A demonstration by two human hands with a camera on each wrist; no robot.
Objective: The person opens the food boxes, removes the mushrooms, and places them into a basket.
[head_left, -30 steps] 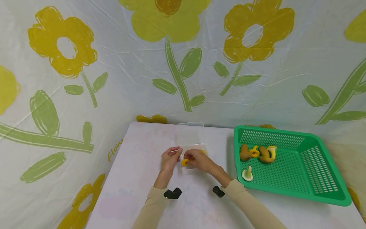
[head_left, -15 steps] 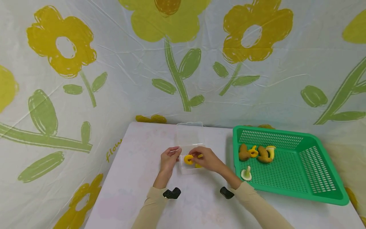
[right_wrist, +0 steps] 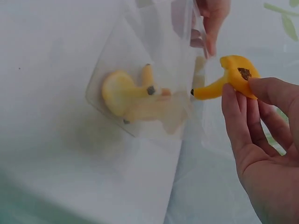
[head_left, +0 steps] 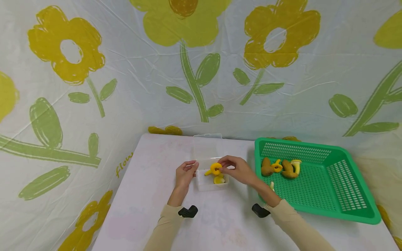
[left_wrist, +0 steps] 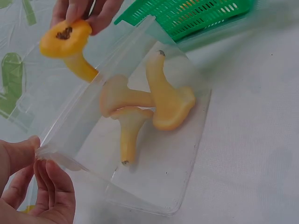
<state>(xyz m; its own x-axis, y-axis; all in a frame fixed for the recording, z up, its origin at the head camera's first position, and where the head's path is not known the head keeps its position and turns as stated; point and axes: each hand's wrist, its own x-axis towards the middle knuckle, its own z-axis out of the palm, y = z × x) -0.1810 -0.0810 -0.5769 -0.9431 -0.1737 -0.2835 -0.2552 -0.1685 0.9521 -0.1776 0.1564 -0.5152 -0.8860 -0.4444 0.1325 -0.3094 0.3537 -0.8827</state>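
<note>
My left hand (head_left: 185,174) pinches the left edge of a clear plastic box (head_left: 213,187) between thumb and fingers. Its hinged lid (head_left: 205,148) lies folded back. My right hand (head_left: 240,170) holds a yellow mushroom (right_wrist: 215,89) by its cap, thumb on the dark hollow at the top. That mushroom is over the box's right back part, its stem pointing left and down. Through the cloudy wall in the left wrist view, several yellow mushrooms (left_wrist: 170,107) show inside the box, lying at different angles.
A green plastic basket (head_left: 317,213) stands to the right on the table (head_left: 150,209). Inside it are brown mushrooms (head_left: 289,170), a yellow mushroom (head_left: 277,168) and pale ones, one partly hidden by my right forearm. A flower-print cloth (head_left: 132,87) hangs behind the table.
My right hand has moved right and slightly up, from low in the box to above it, with the yellow mushroom. Yellow mushrooms in the box have come into view. My left hand keeps its place.
</note>
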